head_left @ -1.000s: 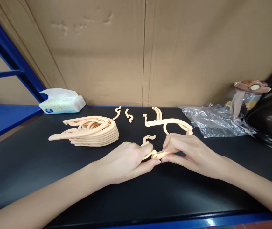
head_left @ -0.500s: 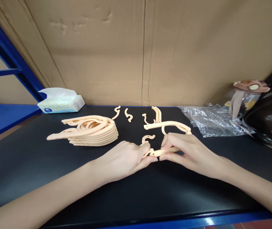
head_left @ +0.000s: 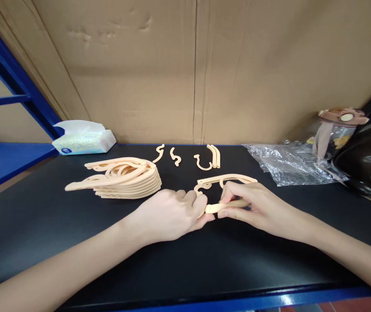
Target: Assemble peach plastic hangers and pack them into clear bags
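Observation:
Beige plastic folding hanger parts are in my hands at the middle of the table. My right hand [head_left: 248, 206] pinches a hanger arm [head_left: 214, 208] between thumb and fingers, its jointed end pointing left. My left hand [head_left: 175, 214] is closed around that end, its thumb underneath; what lies inside the fingers is mostly hidden. Just behind my left hand shows a curved hook [head_left: 205, 186], partly covered. Behind my hands a second long hanger arm [head_left: 226, 178] reaches right, its far end near my right knuckles. Whether it joins the held arm, I cannot tell.
Left on the black table [head_left: 133, 268] is a stack of beige hangers [head_left: 128, 180]. Loose hooks [head_left: 175, 157] and thin curved strips [head_left: 216, 156] lie at the back. Around them are a tissue pack [head_left: 84, 141], clear plastic bag [head_left: 289, 164], bottle [head_left: 338, 130] and black object [head_left: 367, 160].
The long arm behind my hands has come down and nearer to them. My left fingers have rolled over the joint, covering more of it. The right hand has barely moved.

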Motion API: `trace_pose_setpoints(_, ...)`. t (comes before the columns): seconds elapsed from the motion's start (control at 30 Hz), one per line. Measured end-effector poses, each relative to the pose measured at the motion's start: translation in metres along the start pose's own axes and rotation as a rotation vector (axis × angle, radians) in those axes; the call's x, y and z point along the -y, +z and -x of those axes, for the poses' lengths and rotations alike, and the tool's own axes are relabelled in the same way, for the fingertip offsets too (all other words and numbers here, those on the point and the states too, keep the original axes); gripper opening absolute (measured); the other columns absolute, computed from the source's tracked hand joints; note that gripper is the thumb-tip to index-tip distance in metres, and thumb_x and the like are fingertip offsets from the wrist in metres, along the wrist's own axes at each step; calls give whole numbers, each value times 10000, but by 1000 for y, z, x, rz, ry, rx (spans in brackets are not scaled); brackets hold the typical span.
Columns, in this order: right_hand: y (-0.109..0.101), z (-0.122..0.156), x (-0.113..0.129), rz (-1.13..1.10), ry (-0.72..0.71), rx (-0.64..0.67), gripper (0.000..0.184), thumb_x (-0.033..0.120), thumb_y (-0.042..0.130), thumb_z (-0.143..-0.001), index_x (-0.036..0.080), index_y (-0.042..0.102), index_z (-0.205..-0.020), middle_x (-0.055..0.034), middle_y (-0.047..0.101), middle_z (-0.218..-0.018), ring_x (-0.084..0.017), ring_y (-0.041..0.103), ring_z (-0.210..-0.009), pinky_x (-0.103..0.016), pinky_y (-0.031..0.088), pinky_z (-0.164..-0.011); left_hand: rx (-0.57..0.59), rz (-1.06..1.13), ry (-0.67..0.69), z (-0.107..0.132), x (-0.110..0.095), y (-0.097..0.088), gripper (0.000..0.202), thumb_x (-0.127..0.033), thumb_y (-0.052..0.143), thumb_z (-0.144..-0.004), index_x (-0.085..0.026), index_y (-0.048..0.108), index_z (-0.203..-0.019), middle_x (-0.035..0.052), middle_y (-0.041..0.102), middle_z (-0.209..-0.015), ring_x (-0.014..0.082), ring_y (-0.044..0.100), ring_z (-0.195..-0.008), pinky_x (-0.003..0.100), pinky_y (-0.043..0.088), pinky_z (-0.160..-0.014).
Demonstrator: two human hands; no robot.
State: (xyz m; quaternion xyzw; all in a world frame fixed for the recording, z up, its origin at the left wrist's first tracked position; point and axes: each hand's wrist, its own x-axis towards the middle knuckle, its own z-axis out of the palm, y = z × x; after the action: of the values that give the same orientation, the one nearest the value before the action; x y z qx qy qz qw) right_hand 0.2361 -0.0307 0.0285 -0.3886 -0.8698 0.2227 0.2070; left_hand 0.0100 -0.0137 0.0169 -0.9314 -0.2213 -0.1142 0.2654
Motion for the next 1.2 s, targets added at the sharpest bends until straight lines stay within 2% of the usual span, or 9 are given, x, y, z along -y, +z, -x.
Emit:
trace_pose_setpoints(0.13, 0, -1, -1, 27, 9, 8, 172, 314, 569, -903, 202, 533, -777, 32, 621, -698, -116, 569, -650, -236, 410, -591, 1, 12, 9, 0, -2, -2, 380, -389, 287, -1000, -164, 476, -758, 0, 543, -585, 153, 547, -444, 263, 272, -386)
trace_pose_setpoints(0.33, -1, -4, -11, 141, -119, -39, 122, 334, 559, -908, 215, 566, -882, -1, 645, -860, -141, 588, -784, -266, 441, -678, 49, 293, -89, 0, -4, 2, 228, -263, 356, -981, -163, 469, -810, -8, 599, -650, 138, 596, -524, 236, 309, -446)
trace_pose_setpoints(0.47, -8, -6, -17, 308, -244, -243, 128, 340, 535, -916, 213, 541, -936, -76, 623, -1063, -219, 545, -1038, -370, 436, -864, 19, 320, -185, 1, -2, 2, 228, -291, 355, -979, -175, 465, -816, -10, 615, -634, 142, 593, -512, 233, 290, -433)
trace_pose_setpoints(0.6, -19, -8, -24, 513, -163, -433, 229, 368, 487, -933, 197, 589, -819, -122, 534, -1273, -277, 473, -1154, -453, 369, -939, -25, 266, -200, 1, 1, 0, 251, -305, 341, -983, -181, 460, -799, -12, 609, -620, 135, 573, -488, 226, 251, -425)
trace_pose_setpoints(0.8, -25, -12, -35, 444, 28, -248, 383, 438, 339, -982, 230, 660, -963, -52, 644, -1069, -233, 546, -966, -415, 394, -852, 13, 220, -56, 0, 0, -5, 222, -277, 370, -958, -179, 469, -786, -13, 589, -668, 136, 564, -530, 251, 309, -434)
trace_pose_setpoints(0.93, -23, -13, -36, 447, 64, -239, 363, 391, 324, -994, 228, 646, -1031, -37, 643, -980, -212, 560, -908, -387, 399, -833, 31, 278, -11, -1, -1, -9, 154, -184, 367, -879, -178, 489, -784, 2, 564, -680, 142, 523, -542, 255, 361, -446)
trace_pose_setpoints(1.07, -23, -13, -39, 497, 96, -257, 334, 319, 332, -990, 216, 648, -1022, -33, 648, -935, -198, 590, -865, -368, 405, -816, 25, 207, 34, -4, 0, -8, 159, -143, 400, -895, -142, 559, -900, 74, 624, -892, 226, 578, -881, 344, 497, -743)
trace_pose_setpoints(1.13, -23, -13, -43, 522, 128, -256, 323, 278, 340, -981, 210, 644, -1066, -35, 659, -943, -197, 606, -854, -366, 405, -817, -16, 183, 41, -5, 2, -5, 197, -92, 428, -886, -146, 573, -1008, 110, 593, -1143, 283, 493, -1135, 463, 407, -976)
trace_pose_setpoints(1.2, -24, -13, -46, 539, 161, -253, 319, 238, 355, -964, 209, 641, -1103, -33, 673, -954, -194, 618, -832, -363, 405, -816, -55, 209, 10, -4, 2, -1, 267, -33, 422, -876, -171, 580, -1040, 120, 470, -1345, 317, 347, -1297, 514, 327, -1045)
